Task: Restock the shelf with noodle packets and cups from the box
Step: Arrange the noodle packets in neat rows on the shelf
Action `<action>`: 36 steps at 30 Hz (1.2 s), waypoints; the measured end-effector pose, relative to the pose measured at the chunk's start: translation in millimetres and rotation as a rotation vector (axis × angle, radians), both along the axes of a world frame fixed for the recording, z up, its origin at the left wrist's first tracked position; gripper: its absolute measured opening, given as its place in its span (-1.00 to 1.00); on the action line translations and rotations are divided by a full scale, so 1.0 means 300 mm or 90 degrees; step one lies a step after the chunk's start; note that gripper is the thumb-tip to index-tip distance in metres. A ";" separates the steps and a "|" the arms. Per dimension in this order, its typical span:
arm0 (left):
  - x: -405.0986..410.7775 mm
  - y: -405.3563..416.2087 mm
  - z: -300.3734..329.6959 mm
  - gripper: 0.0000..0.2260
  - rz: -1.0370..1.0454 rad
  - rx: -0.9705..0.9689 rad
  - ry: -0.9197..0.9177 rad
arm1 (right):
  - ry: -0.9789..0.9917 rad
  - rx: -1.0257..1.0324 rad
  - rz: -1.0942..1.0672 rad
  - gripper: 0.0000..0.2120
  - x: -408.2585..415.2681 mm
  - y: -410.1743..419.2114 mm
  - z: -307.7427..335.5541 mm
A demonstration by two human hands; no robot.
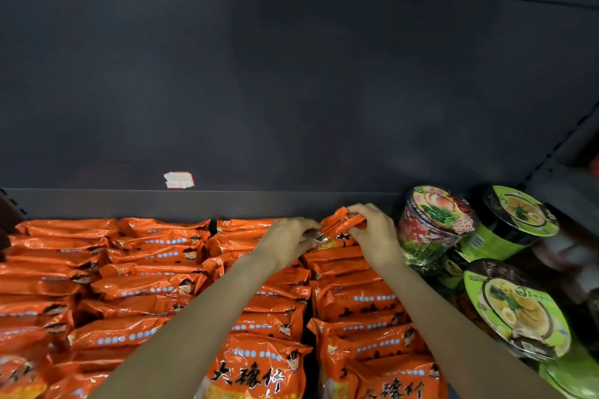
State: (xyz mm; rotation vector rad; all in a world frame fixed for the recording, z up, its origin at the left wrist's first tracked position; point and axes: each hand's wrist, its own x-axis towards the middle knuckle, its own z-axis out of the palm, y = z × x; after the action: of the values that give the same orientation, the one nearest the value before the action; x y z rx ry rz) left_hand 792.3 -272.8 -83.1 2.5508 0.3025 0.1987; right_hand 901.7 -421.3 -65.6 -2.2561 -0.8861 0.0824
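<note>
Both hands hold one orange packet (343,226) at the row's back, right of centre. The left hand (288,241) pinches its left edge, and the right hand (372,236) has its fingers (358,211) curled over the top, probably to stand it upright like its neighbours.

Tilted orange noodle packet (343,226) atop rear row

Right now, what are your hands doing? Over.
Both hands, left and right, gripping orange noodle packet at row's back. Noodle cups beside it. Nothing blocking.

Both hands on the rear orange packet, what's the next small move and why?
Probably ease the orange packet down behind its row: both hands, left and right, pinch it tilted at the back of the shelf, beside the red-lidded cup.
</note>
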 end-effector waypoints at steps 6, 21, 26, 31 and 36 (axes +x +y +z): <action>0.017 -0.019 0.044 -0.62 0.023 -0.126 -0.093 | 0.015 0.026 0.040 -0.77 -0.018 0.031 -0.006; 0.061 -0.010 0.069 -0.94 0.098 -0.117 -0.094 | 0.166 0.047 0.062 -0.70 0.050 -0.011 -0.021; 0.037 0.020 0.058 -0.86 0.107 -0.180 -0.097 | 0.095 -0.028 0.045 -0.70 0.049 -0.002 -0.028; 0.047 0.014 0.072 -0.83 0.108 -0.152 -0.100 | -0.023 -0.032 0.045 -0.77 0.048 0.013 0.023; 0.042 0.023 0.066 -0.82 0.106 -0.133 -0.078 | -0.148 -0.038 0.077 -0.76 0.028 0.031 0.031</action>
State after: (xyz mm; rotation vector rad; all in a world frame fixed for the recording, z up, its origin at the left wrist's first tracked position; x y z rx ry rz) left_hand 805.0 -265.8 -63.3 2.2972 0.4640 0.3663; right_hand 910.0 -412.0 -56.3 -2.2985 -1.1565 -0.1025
